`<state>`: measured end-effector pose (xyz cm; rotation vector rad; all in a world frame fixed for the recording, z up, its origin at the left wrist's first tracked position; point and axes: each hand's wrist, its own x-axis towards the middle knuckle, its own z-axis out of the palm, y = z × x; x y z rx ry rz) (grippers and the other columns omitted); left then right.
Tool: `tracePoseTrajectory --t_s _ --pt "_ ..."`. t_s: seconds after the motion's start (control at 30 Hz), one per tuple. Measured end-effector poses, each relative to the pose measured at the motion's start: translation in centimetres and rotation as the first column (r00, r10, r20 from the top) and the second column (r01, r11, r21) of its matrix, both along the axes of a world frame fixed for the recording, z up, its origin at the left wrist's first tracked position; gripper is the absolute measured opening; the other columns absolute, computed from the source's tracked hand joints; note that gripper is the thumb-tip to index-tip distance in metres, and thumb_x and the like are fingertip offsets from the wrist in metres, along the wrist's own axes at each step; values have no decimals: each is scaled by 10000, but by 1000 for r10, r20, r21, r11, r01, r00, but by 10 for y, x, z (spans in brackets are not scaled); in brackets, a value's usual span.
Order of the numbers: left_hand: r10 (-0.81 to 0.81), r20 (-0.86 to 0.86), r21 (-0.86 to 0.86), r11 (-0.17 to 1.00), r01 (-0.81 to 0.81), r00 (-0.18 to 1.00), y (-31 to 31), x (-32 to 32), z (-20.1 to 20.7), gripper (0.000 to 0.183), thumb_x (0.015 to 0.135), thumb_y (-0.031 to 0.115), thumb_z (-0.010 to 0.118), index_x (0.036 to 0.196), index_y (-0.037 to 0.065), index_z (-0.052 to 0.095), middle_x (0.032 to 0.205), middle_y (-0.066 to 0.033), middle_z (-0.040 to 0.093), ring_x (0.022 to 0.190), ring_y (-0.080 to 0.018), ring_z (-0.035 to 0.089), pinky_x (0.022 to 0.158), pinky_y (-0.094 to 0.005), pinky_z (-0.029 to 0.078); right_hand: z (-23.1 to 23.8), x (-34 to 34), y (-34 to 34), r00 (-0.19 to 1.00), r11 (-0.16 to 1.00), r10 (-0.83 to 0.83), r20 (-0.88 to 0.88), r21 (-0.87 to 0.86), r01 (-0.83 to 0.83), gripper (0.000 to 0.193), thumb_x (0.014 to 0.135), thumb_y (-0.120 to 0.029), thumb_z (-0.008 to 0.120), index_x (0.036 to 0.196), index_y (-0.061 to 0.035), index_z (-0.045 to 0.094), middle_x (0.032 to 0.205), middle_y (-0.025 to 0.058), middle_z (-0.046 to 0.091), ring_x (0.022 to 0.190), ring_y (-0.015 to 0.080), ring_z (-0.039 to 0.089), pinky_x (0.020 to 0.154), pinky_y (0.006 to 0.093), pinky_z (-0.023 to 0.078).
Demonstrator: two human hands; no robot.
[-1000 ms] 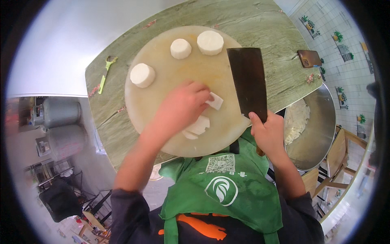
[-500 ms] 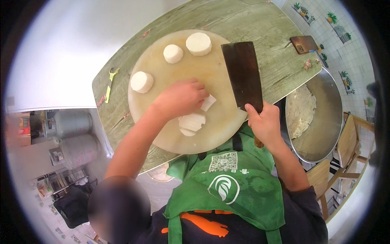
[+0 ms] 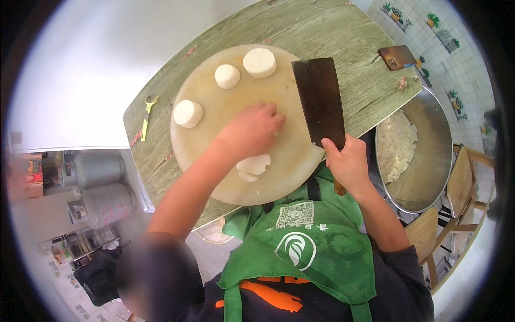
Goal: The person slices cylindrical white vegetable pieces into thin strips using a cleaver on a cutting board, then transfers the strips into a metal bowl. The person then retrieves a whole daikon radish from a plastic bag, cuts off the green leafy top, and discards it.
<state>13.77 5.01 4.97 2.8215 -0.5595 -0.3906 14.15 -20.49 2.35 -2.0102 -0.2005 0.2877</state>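
Observation:
In my right hand is a cleaver, gripped by its wooden handle. Its broad dark blade lies raised over the right rim of the round cutting board. My left hand is over the middle of the board, fingers curled down and together; what is under the fingertips is mostly hidden. Just below that hand lie thin white slices, overlapping. Three thick white chunks, like peeled radish, stand farther off: a left one, a middle one and a larger one.
The board rests on a green wood-grain table. A yellow-green peeler lies at the left, a phone at the far right. Beside the table's right edge stands a big metal pot with white pieces. Wooden chairs are beyond it.
My left hand has shifted slightly right and turned over the white slice that showed beside its fingers, now mostly covered. The cleaver stays nearly where it was.

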Motion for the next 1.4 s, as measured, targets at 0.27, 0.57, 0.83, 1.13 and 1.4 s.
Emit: tracePoseTrajectory --t_s 0.27,0.57,0.83,1.13,1.4 --pt "-52 -13 -80 996 51 999 26 -3 -6 229 811 65 697 1036 65 651 1014 -118 620 1036 -333 620 911 -453 535 3 0 0 995 1000 -24 -96 -2 24 193 925 -140 719 917 49 685 669 183 676 590 293 689 586 401 512" --pt "52 -159 -117 991 -71 986 22 -10 16 284 815 162 777 1075 72 709 1072 -111 639 1082 -331 629 925 -451 534 -4 0 -2 1000 1000 -1 -20 5 1 194 926 -141 718 923 51 690 678 197 675 590 315 684 588 407 512" --pt "-27 -100 60 998 33 995 16 -3 11 342 789 141 773 1110 95 662 1081 -103 626 1076 -318 630 907 -446 552 0 1 -1 999 1000 1 -44 -16 -1 192 926 -143 710 927 48 692 686 209 677 621 338 697 603 416 522" --pt "60 -157 -122 989 -80 986 37 -2 17 315 770 122 741 1066 45 665 1034 -131 662 1006 -326 659 865 -439 555 -12 3 -3 993 998 39 109 48 -44 160 947 -105 696 949 54 680 615 55 641 510 117 607 496 303 480" --pt "-53 -202 -219 976 8 978 57 -20 12 223 862 182 724 1043 53 746 1118 -142 716 1074 -335 653 962 -446 518 -14 -1 -4 999 999 11 37 -38 -10 271 896 -202 735 883 64 683 784 286 678 769 485 670 686 509 528"
